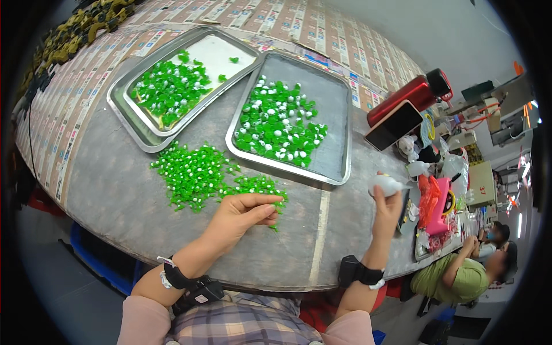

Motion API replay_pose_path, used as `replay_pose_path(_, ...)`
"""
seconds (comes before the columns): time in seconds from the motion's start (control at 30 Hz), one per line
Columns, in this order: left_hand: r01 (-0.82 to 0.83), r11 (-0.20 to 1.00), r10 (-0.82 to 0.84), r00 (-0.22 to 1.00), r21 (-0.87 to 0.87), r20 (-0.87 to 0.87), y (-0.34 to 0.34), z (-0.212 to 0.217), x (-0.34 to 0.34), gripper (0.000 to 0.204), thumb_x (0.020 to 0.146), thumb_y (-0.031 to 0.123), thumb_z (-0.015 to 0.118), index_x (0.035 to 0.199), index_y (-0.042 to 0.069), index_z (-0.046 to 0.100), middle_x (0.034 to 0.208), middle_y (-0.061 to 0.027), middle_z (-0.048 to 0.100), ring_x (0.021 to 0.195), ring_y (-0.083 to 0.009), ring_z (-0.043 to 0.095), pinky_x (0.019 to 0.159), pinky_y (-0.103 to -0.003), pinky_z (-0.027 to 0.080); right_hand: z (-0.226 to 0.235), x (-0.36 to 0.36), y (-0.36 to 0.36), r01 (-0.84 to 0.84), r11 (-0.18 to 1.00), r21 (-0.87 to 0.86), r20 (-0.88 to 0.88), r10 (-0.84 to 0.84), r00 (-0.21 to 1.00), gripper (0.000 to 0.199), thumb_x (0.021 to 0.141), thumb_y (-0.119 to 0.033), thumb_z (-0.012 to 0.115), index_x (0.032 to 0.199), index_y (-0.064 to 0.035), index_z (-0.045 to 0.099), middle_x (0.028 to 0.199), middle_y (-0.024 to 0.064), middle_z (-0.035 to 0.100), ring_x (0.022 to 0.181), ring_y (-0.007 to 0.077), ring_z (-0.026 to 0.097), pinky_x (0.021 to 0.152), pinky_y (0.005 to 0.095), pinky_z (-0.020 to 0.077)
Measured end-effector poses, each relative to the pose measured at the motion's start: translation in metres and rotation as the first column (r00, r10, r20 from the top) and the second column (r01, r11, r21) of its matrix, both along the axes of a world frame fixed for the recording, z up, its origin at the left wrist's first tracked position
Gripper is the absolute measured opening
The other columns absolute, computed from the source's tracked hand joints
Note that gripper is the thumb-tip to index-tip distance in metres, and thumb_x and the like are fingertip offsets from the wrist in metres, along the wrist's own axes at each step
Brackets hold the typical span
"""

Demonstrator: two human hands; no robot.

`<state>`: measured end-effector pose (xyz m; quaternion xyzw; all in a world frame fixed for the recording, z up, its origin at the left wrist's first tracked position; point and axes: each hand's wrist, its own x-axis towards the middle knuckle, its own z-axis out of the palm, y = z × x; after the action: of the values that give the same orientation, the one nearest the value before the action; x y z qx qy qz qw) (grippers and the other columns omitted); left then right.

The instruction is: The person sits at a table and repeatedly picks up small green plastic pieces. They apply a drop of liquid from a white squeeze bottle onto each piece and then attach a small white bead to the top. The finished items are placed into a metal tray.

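My left hand [244, 221] is closed in a pinch over the right end of a loose pile of small green plastic pieces with white dots [192, 175]. Green shows right at its fingertips, but whether a piece is between them I cannot make out. To the right, my right hand [386, 210] is closed around a small white squeeze bottle [386, 185], raised above the table and tilted. Beyond the pile, a metal tray [336, 138] holds green pieces with larger white balls. Another tray [129, 115], at the left, holds similar pieces on a white inner tray.
A red flask [402, 98] and a phone [394, 125] stand at the right, near plastic bags and a pink tape dispenser [440, 207]. Dark yellow-brown items [86, 29] lie at the far left. A person in a green shirt [454, 279] sits at the right.
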<state>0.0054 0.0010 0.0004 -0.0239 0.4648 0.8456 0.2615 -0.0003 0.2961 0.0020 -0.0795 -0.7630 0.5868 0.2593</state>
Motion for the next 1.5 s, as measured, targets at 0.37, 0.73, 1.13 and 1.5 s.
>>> replay_pose_path(0.37,-0.031,0.989,0.006,0.986,0.146,0.168,-0.007,-0.003,-0.002,0.011,0.077,0.008,0.057,0.086,0.002,0.056,0.075,-0.0074,0.059,0.065,-0.0127,0.058,0.061,-0.024,0.049,0.066,0.016,-0.116,-0.056,0.996,-0.073,-0.244,0.037,0.969,0.061,0.058,-0.047,0.071,0.088,-0.0012,0.044,0.077,0.0013,0.043,0.068,0.0082,0.045,0.059,0.0183,0.0361)
replay_pose_path(0.73,-0.012,0.988,-0.014,0.986,0.157,0.164,-0.007,-0.005,-0.001,0.009,0.077,0.011,0.057,0.081,0.003,0.055,0.073,-0.0055,0.059,0.065,-0.0117,0.058,0.060,-0.024,0.049,0.047,0.018,-0.136,-0.065,0.991,0.121,-0.250,0.094,0.964,0.059,0.057,-0.052,0.067,0.082,-0.0022,0.046,0.070,0.0027,0.043,0.061,0.0118,0.043,0.056,0.0238,0.0362)
replay_pose_path(1.13,0.018,0.983,-0.045,0.988,0.183,0.147,-0.008,-0.006,-0.002,0.014,0.078,0.015,0.058,0.082,0.002,0.057,0.074,-0.0061,0.059,0.066,-0.0110,0.057,0.061,-0.023,0.049,0.046,0.017,-0.136,-0.097,0.992,0.082,-0.271,0.116,0.956,0.053,0.058,-0.044,0.071,0.082,-0.0028,0.048,0.073,0.0030,0.045,0.063,0.0120,0.044,0.056,0.0234,0.0354)
replay_pose_path(1.5,0.008,0.988,-0.031,0.989,0.152,0.147,-0.008,-0.005,-0.001,0.010,0.078,0.013,0.056,0.081,0.003,0.056,0.072,-0.0061,0.059,0.064,-0.0123,0.057,0.060,-0.024,0.048,0.049,0.015,-0.141,0.071,0.986,0.152,-0.270,-0.028,0.962,0.061,0.063,-0.059,0.058,0.076,-0.0011,0.043,0.072,0.0040,0.041,0.061,0.0120,0.043,0.055,0.0230,0.0363)
